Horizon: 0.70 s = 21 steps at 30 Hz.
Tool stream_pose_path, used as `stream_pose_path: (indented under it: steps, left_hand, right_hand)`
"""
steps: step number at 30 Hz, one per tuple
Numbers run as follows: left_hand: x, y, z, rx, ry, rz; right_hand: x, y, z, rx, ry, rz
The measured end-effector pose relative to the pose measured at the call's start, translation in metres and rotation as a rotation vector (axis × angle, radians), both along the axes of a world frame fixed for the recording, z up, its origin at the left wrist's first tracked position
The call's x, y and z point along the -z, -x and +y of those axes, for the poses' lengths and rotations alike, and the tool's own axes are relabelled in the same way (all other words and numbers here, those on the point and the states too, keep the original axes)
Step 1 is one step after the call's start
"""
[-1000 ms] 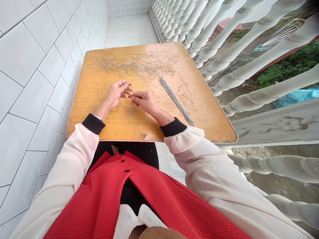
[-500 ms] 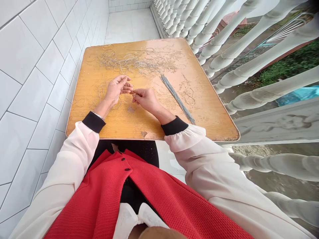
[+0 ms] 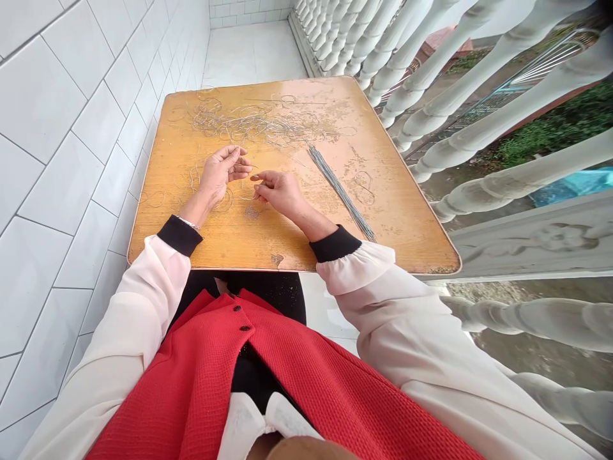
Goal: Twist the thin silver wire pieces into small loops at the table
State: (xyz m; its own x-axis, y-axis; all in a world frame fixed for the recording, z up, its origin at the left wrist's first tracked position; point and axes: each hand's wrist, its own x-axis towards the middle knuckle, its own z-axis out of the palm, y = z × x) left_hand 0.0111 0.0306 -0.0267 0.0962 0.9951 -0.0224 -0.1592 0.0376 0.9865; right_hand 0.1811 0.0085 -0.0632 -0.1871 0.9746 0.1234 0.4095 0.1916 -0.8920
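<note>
Over the near half of the wooden table (image 3: 297, 249), my left hand (image 3: 221, 172) is closed in a pinch on a thin wire (image 3: 255, 168). A short curve of that wire shows between my two hands. My right hand (image 3: 282, 193), just to the right, has its thumb and fingers pinched at the same wire; the exact grip point is too small to see. Loose curled wires (image 3: 194, 179) lie under and beside my left hand. To the right of my right hand rests a bundle of straight grey wires (image 3: 340, 190), lying slantwise.
A tangled heap of thin wires (image 3: 249, 121) spreads over the far part of the table. One bent wire loop (image 3: 364, 186) lies right of the bundle. A white tiled wall (image 3: 71, 160) runs along the left, a white balustrade (image 3: 412, 128) along the right.
My fingertips have moved slightly apart, my left hand shifting a little left. More of the curved wire shows between the hands. The wires on the table lie as before.
</note>
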Motion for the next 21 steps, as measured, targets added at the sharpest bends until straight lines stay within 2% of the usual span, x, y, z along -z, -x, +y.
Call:
stream_pose_path:
  steps: [3,7,15,21]
  left_hand:
    - [0.001,0.003,0.001,-0.003,0.002,-0.015]
    - [0.003,0.004,0.005,-0.014,-0.006,-0.016]
    - [0.002,0.003,0.006,-0.035,-0.002,0.012]
    - [0.0,0.002,0.003,-0.037,0.0,0.008]
  right_hand:
    - [0.0,0.0,0.0,0.046,0.018,0.023]
    - [-0.005,0.0,-0.004,0.048,-0.038,-0.071]
    - [-0.01,-0.004,-0.007,-0.009,-0.112,-0.219]
    - [-0.009,-0.006,-0.006,-0.058,-0.129,-0.239]
